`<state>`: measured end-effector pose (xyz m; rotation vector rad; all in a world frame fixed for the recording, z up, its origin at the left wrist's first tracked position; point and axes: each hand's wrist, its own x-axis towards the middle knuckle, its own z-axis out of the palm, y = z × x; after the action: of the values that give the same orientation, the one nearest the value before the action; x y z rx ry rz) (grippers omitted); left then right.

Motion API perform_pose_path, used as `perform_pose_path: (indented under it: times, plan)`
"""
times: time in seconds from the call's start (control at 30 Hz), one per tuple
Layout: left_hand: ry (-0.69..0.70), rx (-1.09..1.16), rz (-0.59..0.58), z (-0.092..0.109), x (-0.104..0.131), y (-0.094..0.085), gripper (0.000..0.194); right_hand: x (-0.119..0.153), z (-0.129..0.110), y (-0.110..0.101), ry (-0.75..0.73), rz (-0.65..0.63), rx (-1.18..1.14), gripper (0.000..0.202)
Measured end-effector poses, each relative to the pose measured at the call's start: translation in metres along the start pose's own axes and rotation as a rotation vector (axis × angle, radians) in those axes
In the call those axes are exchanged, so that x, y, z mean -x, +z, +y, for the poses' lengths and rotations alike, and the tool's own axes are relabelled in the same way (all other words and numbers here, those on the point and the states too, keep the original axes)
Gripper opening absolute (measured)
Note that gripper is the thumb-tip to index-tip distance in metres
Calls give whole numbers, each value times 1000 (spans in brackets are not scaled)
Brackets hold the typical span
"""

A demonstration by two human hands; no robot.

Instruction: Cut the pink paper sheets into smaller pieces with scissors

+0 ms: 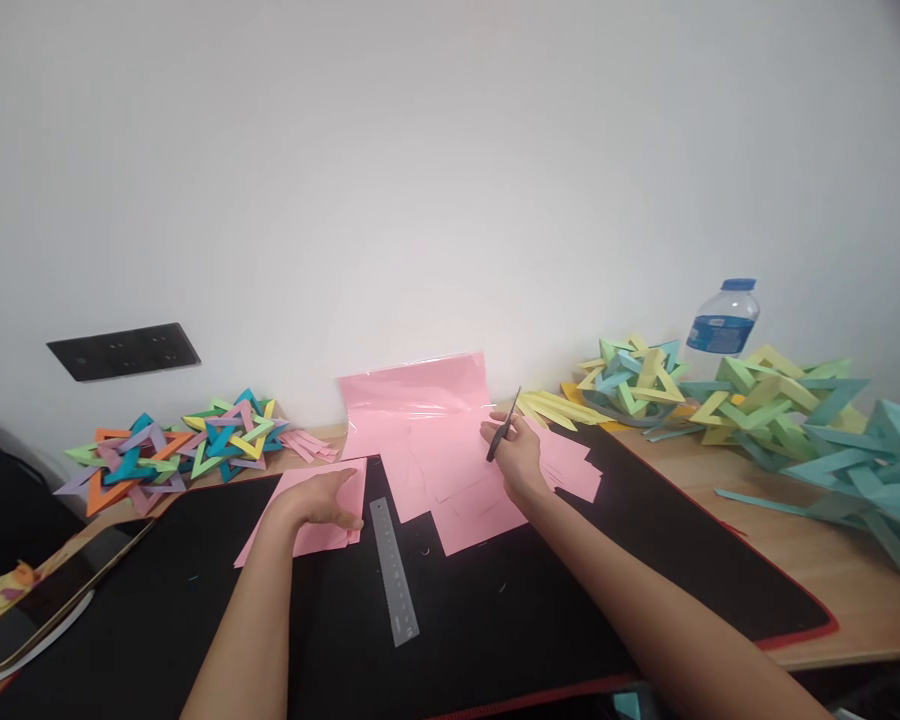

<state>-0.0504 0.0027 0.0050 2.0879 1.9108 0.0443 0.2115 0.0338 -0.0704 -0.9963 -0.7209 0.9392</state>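
1. Both forearms are bare from the lower edge of the view to the wrists; no sleeve shows.
2. The left hand (322, 500) wears no glove, ring or watch.
3. The right hand (516, 455) is likewise bare, its wrist unadorned.

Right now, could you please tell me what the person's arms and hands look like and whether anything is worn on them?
Both forearms are bare as far as the view shows: no sleeves, gloves, watch or bracelets. The left hand and right hand show no rings that I can make out, though the picture is too soft to be sure.
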Motion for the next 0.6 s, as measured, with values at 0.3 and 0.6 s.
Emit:
perform_pose_path:
  times: [0.3,0.6]
  plan:
    - [-21,-60,-181,-2,-3,1,80,0,-1,0,11,11,9,37]
    - [-53,-64,-193,-7,-3,0,75,0,0,0,-16,11,8,36]
